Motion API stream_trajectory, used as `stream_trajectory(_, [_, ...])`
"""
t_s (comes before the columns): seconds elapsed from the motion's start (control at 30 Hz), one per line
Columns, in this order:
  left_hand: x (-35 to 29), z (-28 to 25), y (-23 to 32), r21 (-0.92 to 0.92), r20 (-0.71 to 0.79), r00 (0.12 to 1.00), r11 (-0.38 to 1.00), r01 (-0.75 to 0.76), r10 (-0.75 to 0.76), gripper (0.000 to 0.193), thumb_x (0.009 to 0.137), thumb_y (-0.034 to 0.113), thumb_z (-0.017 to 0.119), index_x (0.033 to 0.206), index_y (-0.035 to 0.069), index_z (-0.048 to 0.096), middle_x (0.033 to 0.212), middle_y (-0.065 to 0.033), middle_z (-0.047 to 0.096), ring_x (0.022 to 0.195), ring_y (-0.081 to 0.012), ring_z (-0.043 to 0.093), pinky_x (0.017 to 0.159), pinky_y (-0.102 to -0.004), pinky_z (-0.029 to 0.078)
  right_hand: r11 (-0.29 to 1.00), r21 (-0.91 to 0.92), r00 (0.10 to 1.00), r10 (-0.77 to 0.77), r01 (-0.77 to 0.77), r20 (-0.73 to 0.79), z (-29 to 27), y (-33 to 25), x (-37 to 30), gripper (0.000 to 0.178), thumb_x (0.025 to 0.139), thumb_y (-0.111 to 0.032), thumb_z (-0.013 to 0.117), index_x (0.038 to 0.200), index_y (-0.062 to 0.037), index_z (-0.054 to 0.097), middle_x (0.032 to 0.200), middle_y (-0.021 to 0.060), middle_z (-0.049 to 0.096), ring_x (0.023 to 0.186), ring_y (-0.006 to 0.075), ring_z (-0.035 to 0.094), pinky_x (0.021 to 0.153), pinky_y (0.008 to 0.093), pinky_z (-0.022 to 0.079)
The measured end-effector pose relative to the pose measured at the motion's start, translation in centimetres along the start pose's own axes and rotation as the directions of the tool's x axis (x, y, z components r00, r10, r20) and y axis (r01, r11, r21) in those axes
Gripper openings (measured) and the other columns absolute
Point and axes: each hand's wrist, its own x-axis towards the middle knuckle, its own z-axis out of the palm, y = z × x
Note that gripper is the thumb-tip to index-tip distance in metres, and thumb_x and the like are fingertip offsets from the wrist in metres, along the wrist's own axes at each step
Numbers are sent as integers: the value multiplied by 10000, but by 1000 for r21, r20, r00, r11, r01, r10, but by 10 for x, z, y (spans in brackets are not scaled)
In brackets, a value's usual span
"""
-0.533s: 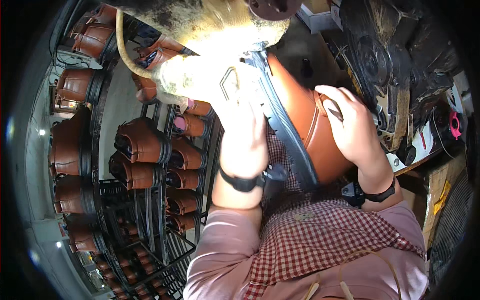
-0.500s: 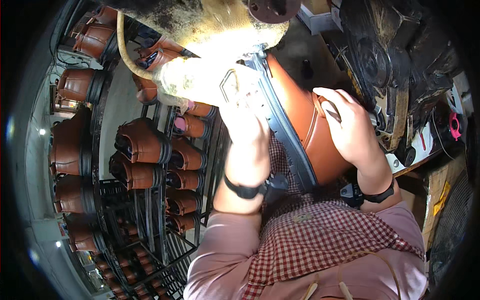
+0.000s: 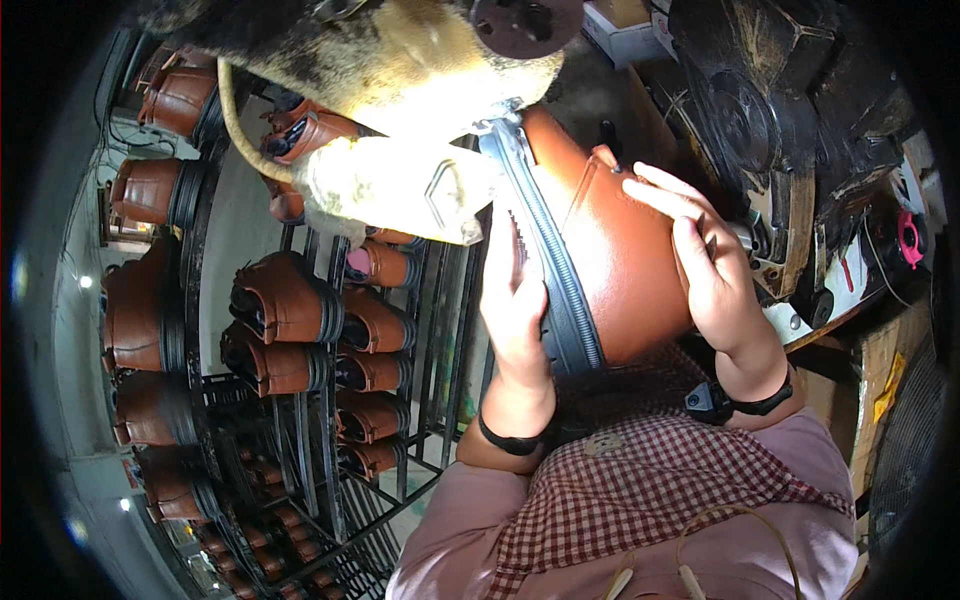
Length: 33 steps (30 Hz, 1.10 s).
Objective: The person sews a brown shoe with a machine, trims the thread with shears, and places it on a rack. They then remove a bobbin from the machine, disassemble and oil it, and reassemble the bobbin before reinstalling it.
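Observation:
A brown leather shoe [image 3: 625, 270] with a thick black sole [image 3: 545, 240] is tilted on its side under the machine head [image 3: 440, 60]. A ribbed, stitch-like line runs along the sole's edge. My left hand [image 3: 515, 310] presses against the underside of the sole, its fingers partly hidden by the lit wrapped lamp [image 3: 390, 185]. My right hand [image 3: 705, 265] grips the leather upper from the right, fingers stretched along it and thumb bent. Beyond its fingertips a small leather loop [image 3: 605, 157] sticks up. The sole's far end meets the machine's working point, which is lost in glare.
Black metal racks [image 3: 330, 440] at the left hold many brown shoes [image 3: 280, 295]. Dark greasy machinery [image 3: 760, 110] fills the far right, above a worktable edge [image 3: 835, 315] with a pink ring-shaped object [image 3: 908, 240]. A pale hose [image 3: 238, 120] curves to the lamp.
My left hand has come down from beside the lamp onto the sole's underside. The shoe has turned slightly, its near end swinging left. My right hand has shifted along the upper, away from the loop.

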Motion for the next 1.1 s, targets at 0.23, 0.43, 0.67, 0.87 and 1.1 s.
stream_trajectory(0.23, [33,-12,11,152,35,997,986,-72,67,642,872,236,472,1398,-92,308,1404,-155,413,1223,-195,455,1035,-301,332,993,-40,994,-107,107,5,2,15,-3,355,997,-133,320,1213,-18,576,1324,181,511,1186,300,514,1019,377,353])
stream_trajectory(0.43, [53,-14,18,268,61,989,952,-145,133,553,900,189,449,1376,-79,361,1356,-141,462,1219,-191,444,1025,-296,326,982,-150,992,-112,118,51,6,34,-2,405,1002,-169,277,1293,-34,524,1373,146,485,1208,263,493,1053,373,271])
stream_trajectory(0.67, [41,28,18,152,-83,913,910,-385,400,476,927,354,528,1249,4,499,1307,-120,487,1205,-208,452,1034,-343,335,991,121,997,-45,52,-58,14,67,-5,450,1024,-237,265,1323,41,453,1336,193,488,1209,285,484,1053,367,327])
stream_trajectory(0.87, [63,0,22,-91,-202,943,964,250,-264,408,888,377,620,1160,76,583,1063,-28,622,954,-104,584,872,-273,454,875,483,945,132,30,-298,0,86,-13,403,1033,-317,285,1010,-1,533,912,58,537,771,116,530,756,270,445])
stream_trajectory(1.1, [79,-17,18,62,168,985,996,-56,45,667,815,165,569,1400,-48,332,1280,-110,472,1095,-161,493,949,-292,404,917,284,939,-202,281,-277,29,28,-11,427,960,-412,453,1064,1,417,846,25,425,671,47,349,595,183,303])
